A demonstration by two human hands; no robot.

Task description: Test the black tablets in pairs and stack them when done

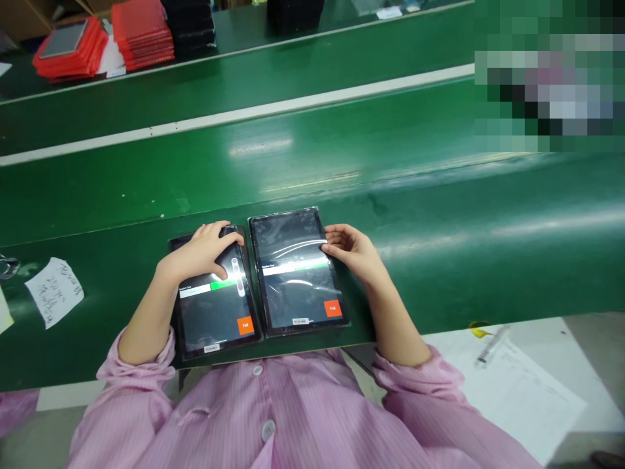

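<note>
Two dark tablets lie side by side on the green worktop, both screens lit and each showing an orange "Fail" box. Over the upper part of the left tablet (pixel 209 319) is my left hand (pixel 205 253), its fingers curved around the top right corner and the thumb above the screen. A small white slider shows on that screen beside the thumb. My right hand (pixel 354 251) holds the right edge of the right tablet (pixel 297 293), thumb at the rim and fingers curled beside it. Clear film seems to cover the right tablet.
A handwritten paper note (pixel 55 292) lies to the left. Along the back shelf are red pouches (pixel 142 32), a grey tablet-like panel (pixel 64 39) and black stacks (pixel 189 26). Paper sheets (pixel 530 391) and a pen-like clear object (pixel 492 347) lie at lower right.
</note>
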